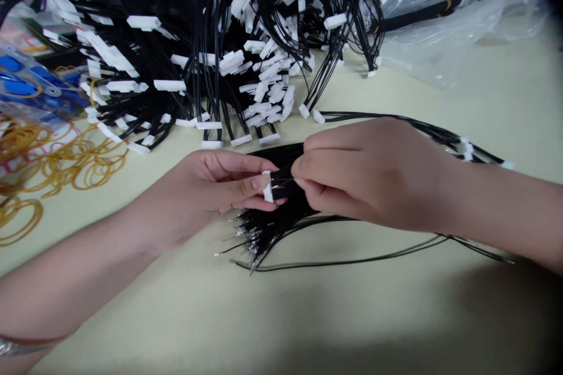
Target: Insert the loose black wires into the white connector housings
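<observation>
Pale cream tabletop (497,129) fills the lower view, darkening into shadow at the bottom edge. The left hand (211,184) is closed on a white multi-pin connector (267,186), with the thumb pressed against it and the fingers curled behind, so part of the connector is hidden. The right hand (373,176) is just beside it, thumb and fingers pinched together on the black wires (285,155) running into the connector. Those fingers cover the point of entry, so how the wires meet the connector cannot be made out. Below the hands, crimped metal wire ends (246,234) fan out over the tabletop, and a few loose strands (352,262) trail off to the right. Another white connector (465,149) shows beyond the right forearm. Farther off, a heaped pile of wire harnesses (220,41) with white connectors runs past the top of the frame. A crumpled clear plastic bag (444,29) lies at upper right. Yellow rubber bands (57,164) are scattered at the left, beside a clear packet of blue items (26,82) too blurred to identify.
</observation>
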{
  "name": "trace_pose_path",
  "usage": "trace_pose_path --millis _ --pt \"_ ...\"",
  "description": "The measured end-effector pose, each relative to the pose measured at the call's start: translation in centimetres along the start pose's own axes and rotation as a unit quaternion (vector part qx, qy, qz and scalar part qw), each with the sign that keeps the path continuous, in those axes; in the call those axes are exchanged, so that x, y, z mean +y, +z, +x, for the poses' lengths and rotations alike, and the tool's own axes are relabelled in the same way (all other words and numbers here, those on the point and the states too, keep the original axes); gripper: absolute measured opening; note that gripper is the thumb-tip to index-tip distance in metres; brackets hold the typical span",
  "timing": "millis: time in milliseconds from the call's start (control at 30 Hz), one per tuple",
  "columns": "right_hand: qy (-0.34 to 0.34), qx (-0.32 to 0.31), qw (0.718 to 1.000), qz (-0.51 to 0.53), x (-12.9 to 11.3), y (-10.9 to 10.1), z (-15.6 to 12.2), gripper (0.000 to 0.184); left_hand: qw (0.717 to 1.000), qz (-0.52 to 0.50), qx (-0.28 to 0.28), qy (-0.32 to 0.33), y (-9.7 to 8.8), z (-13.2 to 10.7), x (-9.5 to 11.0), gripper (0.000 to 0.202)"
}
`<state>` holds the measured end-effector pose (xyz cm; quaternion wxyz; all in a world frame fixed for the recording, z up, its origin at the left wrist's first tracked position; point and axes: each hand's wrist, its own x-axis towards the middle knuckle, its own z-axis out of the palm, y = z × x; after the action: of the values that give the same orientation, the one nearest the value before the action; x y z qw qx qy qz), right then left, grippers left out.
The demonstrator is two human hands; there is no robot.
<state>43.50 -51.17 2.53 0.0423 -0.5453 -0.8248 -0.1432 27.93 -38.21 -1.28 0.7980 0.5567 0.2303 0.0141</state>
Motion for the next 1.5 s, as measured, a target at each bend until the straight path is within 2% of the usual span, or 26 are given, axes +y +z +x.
trace_pose_path --millis 133,367,600,867,967,1067,1167,1300,1400,1500 --pt "0.009 -0.057 0.998 -0.003 0.0 0.1 0.1 0.034 1.0 0.013 -0.001 0.002 -0.2 -0.1 -0.1 0.018" --pt "0.014 0.045 0.999 0.024 -0.2 0.4 -0.3 0.029 1.0 0.021 -0.004 0.011 -0.1 0.0 -0.1 0.018" --pt "0.036 0.025 0.999 0.027 -0.8 0.6 -0.4 0.026 1.0 0.023 -0.001 0.008 -0.2 -0.1 -0.2 0.014" --pt "0.005 0.036 0.999 0.031 -1.1 1.1 -0.3 0.014 0.999 0.047 0.025 0.006 0.1 -0.2 -0.2 0.016" --pt "0.006 0.027 0.999 0.024 -1.2 1.0 -0.2 0.019 0.999 0.048 0.022 0.008 0.1 -0.2 -0.1 0.016" --pt "0.014 -0.009 1.0 0.023 -1.2 1.0 -0.1 0.018 0.999 0.047 0.025 -0.001 0.1 -0.2 -0.1 0.016" --pt "0.034 -0.038 0.997 0.06 -1.0 0.9 0.1 0.018 0.999 0.041 0.021 -0.014 -0.1 -0.2 0.0 0.017" --pt "0.098 -0.044 0.977 0.182 -0.3 0.0 0.3 0.022 0.999 0.025 -0.007 -0.022 -0.2 -0.3 0.2 0.019" --pt "0.14 -0.075 0.954 0.255 0.3 -1.7 0.2 0.023 0.999 0.008 -0.028 -0.024 0.2 -0.7 0.7 0.019" --pt "0.159 -0.102 0.942 0.278 0.8 -3.7 -0.2 0.021 0.999 -0.009 -0.042 -0.02 0.8 -1.3 1.4 0.016"
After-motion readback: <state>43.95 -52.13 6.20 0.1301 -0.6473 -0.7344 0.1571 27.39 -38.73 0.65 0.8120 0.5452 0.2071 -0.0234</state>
